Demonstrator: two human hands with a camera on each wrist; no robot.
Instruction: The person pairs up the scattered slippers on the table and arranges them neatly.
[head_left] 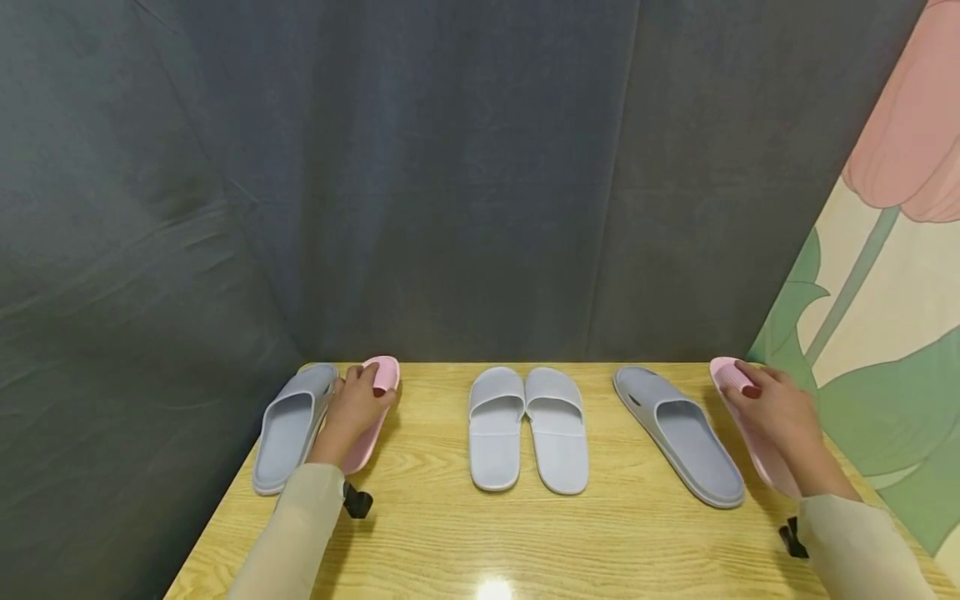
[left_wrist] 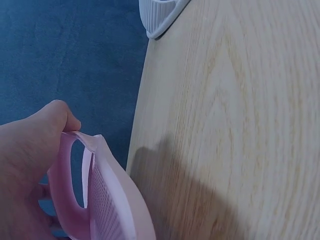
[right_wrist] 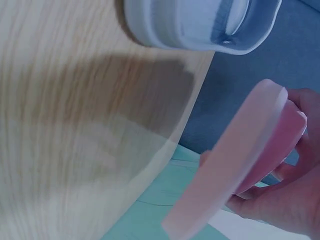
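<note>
At the left of the table in the head view, my left hand (head_left: 356, 410) grips a pink slipper (head_left: 363, 448) by its strap. The left wrist view shows the thumb pinching the strap's edge, with the slipper (left_wrist: 120, 200) tipped on its side. Over on the right, my right hand (head_left: 780, 410) holds a second pink slipper (head_left: 767, 457) around its strap. In the right wrist view this slipper (right_wrist: 227, 165) is tilted, raised off the wood, its sole edge toward the camera. A grey-blue slipper (head_left: 287, 435) lies just left of my left hand, partly behind it.
Two pale grey slippers (head_left: 495, 458) stand side by side mid-table. Another grey-blue slipper (head_left: 693, 442) lies angled beside the right pink one. Behind the wooden table (head_left: 450, 542) hangs a dark curtain (head_left: 465, 183); a flower-painted wall (head_left: 892, 333) borders its right side.
</note>
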